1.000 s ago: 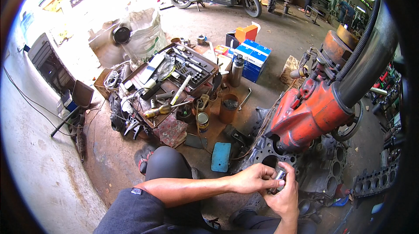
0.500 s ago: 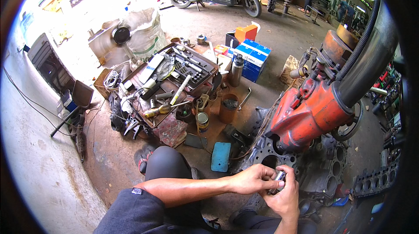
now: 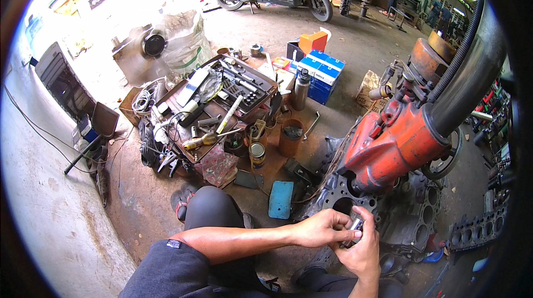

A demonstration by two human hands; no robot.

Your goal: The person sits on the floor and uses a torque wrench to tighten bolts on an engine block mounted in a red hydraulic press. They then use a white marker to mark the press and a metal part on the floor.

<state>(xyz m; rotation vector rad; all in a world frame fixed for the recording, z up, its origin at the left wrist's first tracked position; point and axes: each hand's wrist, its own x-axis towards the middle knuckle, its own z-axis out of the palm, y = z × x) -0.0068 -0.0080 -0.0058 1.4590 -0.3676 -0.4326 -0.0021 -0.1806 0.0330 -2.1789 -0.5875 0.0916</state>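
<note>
A small shiny metal part (image 3: 353,228), roughly cylindrical, sits between my two hands, partly covered by fingers; its exact kind cannot be made out. My left hand (image 3: 319,229) comes across from the left and pinches one side of it. The fingers of my right hand (image 3: 362,249) curl round the other side from below. Just beyond the hands lies an engine block (image 3: 332,200) with a round bore and bolt holes in its top face. Above that block leans a large red machine head (image 3: 391,145) with a thick dark column (image 3: 472,76).
Left of centre, a tool tray (image 3: 244,101) is heaped with sockets and hand tools. A steel bottle (image 3: 300,89), blue box (image 3: 321,76) and brown container (image 3: 290,138) stand near it. A blue flat piece (image 3: 281,199) lies on the floor. More engine blocks (image 3: 477,228) are at right.
My right index finger has shifted slightly on the metal part, baring more of it. The left hand stays almost still.
</note>
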